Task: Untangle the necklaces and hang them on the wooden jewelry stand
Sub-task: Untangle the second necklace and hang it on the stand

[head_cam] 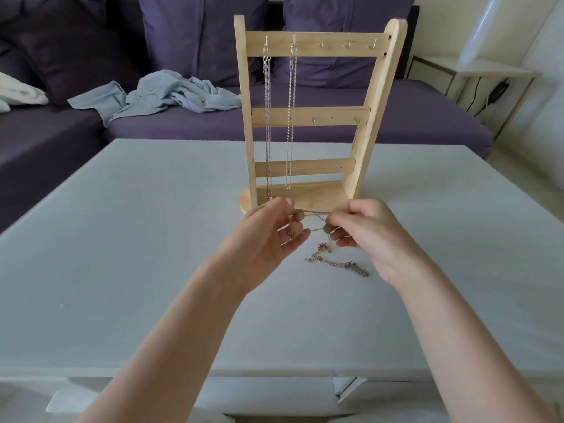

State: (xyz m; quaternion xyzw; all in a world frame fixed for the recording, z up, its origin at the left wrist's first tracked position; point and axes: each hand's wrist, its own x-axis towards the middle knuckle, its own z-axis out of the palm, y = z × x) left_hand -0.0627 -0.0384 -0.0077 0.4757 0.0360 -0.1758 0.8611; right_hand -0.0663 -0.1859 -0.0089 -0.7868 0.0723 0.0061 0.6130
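Note:
A wooden jewelry stand [311, 117] stands upright on the white table [122, 239]. Two silver necklaces hang from its top-bar hooks: one on the leftmost hook [268, 123], one on the second hook [290, 117]. In front of the stand's base, my left hand [268, 236] and my right hand [363, 233] each pinch a thin chain [314, 216] stretched between them. Its strands cross between my fingers. Below my hands a rose-gold tangled chain [338, 261] lies on the table, and a strand rises from it toward my right fingers.
A purple sofa [335, 117] with cushions runs behind the table, with a crumpled light-blue cloth [171, 96] on its seat. A white side table [488, 74] with a cable is at the far right. Several hooks on the stand's top bar carry nothing.

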